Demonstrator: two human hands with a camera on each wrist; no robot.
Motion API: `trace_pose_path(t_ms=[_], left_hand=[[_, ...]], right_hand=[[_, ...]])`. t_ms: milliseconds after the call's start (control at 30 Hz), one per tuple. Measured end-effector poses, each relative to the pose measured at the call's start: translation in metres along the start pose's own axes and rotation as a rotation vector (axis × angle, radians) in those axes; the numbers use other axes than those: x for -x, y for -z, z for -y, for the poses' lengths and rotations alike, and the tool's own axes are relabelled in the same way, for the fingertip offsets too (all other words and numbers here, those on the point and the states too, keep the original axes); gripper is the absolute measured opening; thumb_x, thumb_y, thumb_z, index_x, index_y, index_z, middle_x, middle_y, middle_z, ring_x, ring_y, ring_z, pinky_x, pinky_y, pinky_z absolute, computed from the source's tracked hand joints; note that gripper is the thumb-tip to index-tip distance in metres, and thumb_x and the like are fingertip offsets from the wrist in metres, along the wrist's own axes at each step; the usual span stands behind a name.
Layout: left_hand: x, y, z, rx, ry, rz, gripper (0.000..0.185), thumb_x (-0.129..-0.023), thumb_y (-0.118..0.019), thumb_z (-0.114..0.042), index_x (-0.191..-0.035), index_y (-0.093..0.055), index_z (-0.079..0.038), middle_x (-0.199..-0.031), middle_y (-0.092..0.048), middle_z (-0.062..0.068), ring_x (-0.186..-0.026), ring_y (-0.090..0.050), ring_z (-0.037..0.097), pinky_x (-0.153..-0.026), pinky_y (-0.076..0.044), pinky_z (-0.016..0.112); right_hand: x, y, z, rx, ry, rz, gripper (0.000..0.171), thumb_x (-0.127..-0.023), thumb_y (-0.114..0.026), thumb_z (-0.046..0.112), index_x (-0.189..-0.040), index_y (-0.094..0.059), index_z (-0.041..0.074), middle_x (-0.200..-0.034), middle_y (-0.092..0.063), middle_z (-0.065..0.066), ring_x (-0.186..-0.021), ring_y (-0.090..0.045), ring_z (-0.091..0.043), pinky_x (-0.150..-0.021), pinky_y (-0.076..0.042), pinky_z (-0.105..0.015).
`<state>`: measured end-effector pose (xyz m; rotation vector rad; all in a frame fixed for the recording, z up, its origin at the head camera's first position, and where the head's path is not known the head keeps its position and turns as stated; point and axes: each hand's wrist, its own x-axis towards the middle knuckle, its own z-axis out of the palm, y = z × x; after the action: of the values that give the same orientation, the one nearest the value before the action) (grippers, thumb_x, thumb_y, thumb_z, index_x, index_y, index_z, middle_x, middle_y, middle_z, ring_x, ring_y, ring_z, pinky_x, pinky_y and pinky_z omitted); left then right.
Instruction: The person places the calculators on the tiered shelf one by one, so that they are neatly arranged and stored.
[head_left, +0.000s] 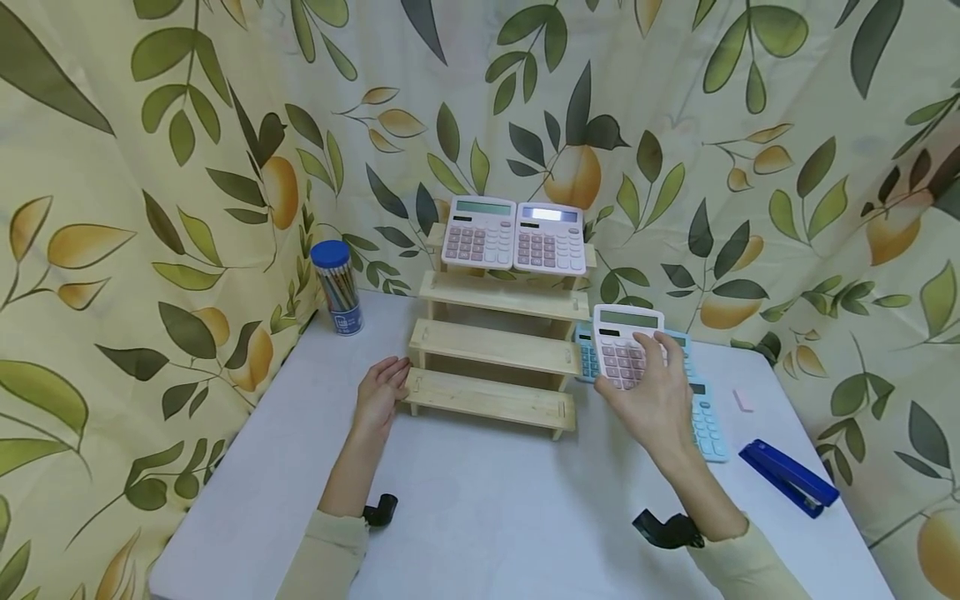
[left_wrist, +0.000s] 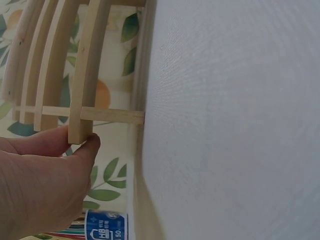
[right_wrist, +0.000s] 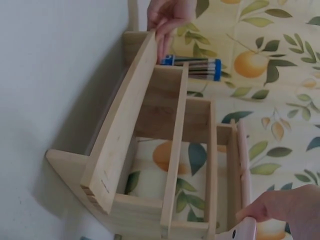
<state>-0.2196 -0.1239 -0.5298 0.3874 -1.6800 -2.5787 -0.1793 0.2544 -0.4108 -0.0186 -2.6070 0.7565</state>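
My left hand (head_left: pixel 381 396) pinches the left end of the lowest plank of a stepped wooden rack (head_left: pixel 491 397), thumb and fingers on either side of the plank end in the left wrist view. In my right hand (head_left: pixel 656 400) is a white calculator (head_left: pixel 615 319) with pink keys, gripped between thumb and fingers at the rack's right side. Two similar calculators, one on the left (head_left: pixel 480 229) and one on the right (head_left: pixel 550 237), lean side by side on the top step. Several blue calculators (head_left: pixel 707 429) lie behind and under the right hand, partly hidden.
A blue-lidded tub of pencils (head_left: pixel 345 321) stands left of the rack. On the right of the white table (head_left: pixel 480 517) lie a blue stapler (head_left: pixel 789 477) and a small pink block (head_left: pixel 743 400). Leaf-and-fruit patterned curtain (head_left: pixel 675 150) hangs close behind and at both sides.
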Motion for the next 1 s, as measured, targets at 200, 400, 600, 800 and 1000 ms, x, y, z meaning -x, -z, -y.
trace_pose_path(t_ms=[200, 400, 600, 800, 1000], left_hand=[[0.001, 0.0, 0.0, -0.009, 0.005, -0.005, 0.074, -0.084, -0.041, 0.031, -0.155, -0.028, 0.011, -0.156, -0.043, 0.029, -0.149, -0.04, 0.037, -0.12, -0.039, 0.039], [0.001, 0.0, 0.0, -0.004, 0.001, -0.003, 0.074, -0.085, -0.041, 0.031, -0.155, -0.028, 0.011, -0.157, -0.043, 0.029, -0.149, -0.041, 0.037, -0.121, -0.039, 0.039], [0.0, 0.001, 0.001, 0.0, 0.002, 0.005, 0.074, -0.085, -0.041, 0.031, -0.155, -0.027, 0.012, -0.157, -0.042, 0.03, -0.149, -0.04, 0.037, -0.122, -0.038, 0.04], [0.0, 0.001, 0.001, 0.003, -0.002, 0.004, 0.074, -0.085, -0.041, 0.031, -0.155, -0.027, 0.012, -0.157, -0.042, 0.03, -0.149, -0.04, 0.038, -0.122, -0.038, 0.04], [0.001, 0.001, 0.0, 0.005, -0.004, 0.0, 0.074, -0.084, -0.041, 0.031, -0.154, -0.028, 0.012, -0.157, -0.042, 0.031, -0.149, -0.04, 0.038, -0.122, -0.038, 0.04]], right_hand=[[-0.001, -0.003, 0.003, 0.004, 0.0, -0.003, 0.083, -0.079, -0.084, 0.025, -0.149, -0.048, -0.002, -0.159, -0.032, -0.028, -0.123, -0.049, -0.054, -0.096, -0.05, -0.071], [-0.002, -0.004, 0.008, -0.01, 0.002, -0.003, 0.083, -0.079, -0.084, 0.025, -0.149, -0.048, -0.001, -0.159, -0.033, -0.027, -0.124, -0.049, -0.053, -0.096, -0.048, -0.07], [-0.004, -0.005, 0.014, -0.015, 0.013, -0.002, 0.083, -0.079, -0.084, 0.025, -0.149, -0.048, -0.001, -0.159, -0.032, -0.028, -0.121, -0.05, -0.054, -0.093, -0.049, -0.07], [-0.006, -0.007, 0.02, -0.025, 0.023, 0.0, 0.083, -0.078, -0.084, 0.025, -0.149, -0.048, -0.001, -0.16, -0.032, -0.028, -0.121, -0.051, -0.053, -0.093, -0.049, -0.069], [-0.008, -0.011, 0.025, -0.036, 0.023, 0.004, 0.082, -0.078, -0.083, 0.024, -0.148, -0.049, -0.001, -0.16, -0.031, -0.027, -0.124, -0.048, -0.053, -0.097, -0.046, -0.069]])
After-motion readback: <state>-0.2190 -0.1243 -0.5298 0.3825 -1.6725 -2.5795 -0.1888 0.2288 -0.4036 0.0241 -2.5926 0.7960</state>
